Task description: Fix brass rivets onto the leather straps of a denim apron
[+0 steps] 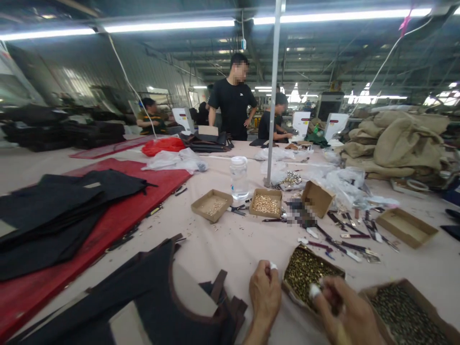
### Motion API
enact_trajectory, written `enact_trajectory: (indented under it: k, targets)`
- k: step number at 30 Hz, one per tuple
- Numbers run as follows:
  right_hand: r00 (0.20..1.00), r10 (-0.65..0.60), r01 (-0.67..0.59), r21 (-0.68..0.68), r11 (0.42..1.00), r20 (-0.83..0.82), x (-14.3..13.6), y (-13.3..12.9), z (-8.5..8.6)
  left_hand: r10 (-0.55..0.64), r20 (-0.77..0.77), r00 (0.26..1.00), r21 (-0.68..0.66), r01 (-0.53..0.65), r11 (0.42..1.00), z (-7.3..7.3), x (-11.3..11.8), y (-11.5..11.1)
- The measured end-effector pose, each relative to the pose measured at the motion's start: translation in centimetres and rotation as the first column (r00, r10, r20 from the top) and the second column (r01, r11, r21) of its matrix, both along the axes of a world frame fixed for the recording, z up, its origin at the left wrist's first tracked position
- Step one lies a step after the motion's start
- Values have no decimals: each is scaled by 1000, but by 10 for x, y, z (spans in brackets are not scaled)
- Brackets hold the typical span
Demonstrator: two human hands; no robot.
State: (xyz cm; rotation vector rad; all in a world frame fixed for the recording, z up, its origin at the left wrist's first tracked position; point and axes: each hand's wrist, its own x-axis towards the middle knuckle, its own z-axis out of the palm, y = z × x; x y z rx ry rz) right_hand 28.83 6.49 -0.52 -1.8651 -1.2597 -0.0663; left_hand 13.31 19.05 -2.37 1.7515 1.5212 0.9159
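My left hand [265,293] rests on the table with its fingers curled closed, a white wrap on one fingertip. Whatever it may hold is hidden. Just to its right is a cardboard box of small brass-coloured metal pieces [302,268], perhaps rivets. Over that box's near right side, my right hand [350,309] has its fingers bent together, with white on the thumb tip; it is a little blurred, and any small piece in it does not show. Dark fabric with brown edging [154,297] lies left of my left hand. Darker metal pieces [406,316] fill another box at the lower right.
Farther back stand a box of gold-coloured pieces [266,203], a shallow box [212,205] and a clear plastic jar [239,177]. A metal pole [273,96] rises from the table. Straps with metal ends [354,235] lie scattered right. Several people [233,105] are beyond.
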Motion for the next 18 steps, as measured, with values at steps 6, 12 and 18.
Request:
enact_trajectory:
  k: [6, 12, 18]
  targets:
    - [990, -51, 90, -313, 946, 130, 99, 150, 51, 13, -54, 998, 3, -13, 1000, 2, -1, -4]
    - [973, -41, 155, -514, 843, 227, 120, 226, 9, 18, -77, 997, 19, -16, 1000, 0, -4, -4]
    - [967, -32, 167, -530, 831, 254, 134, 241, -7, 9, -92, 996, 19, -7, 1000, 0, -4, -6]
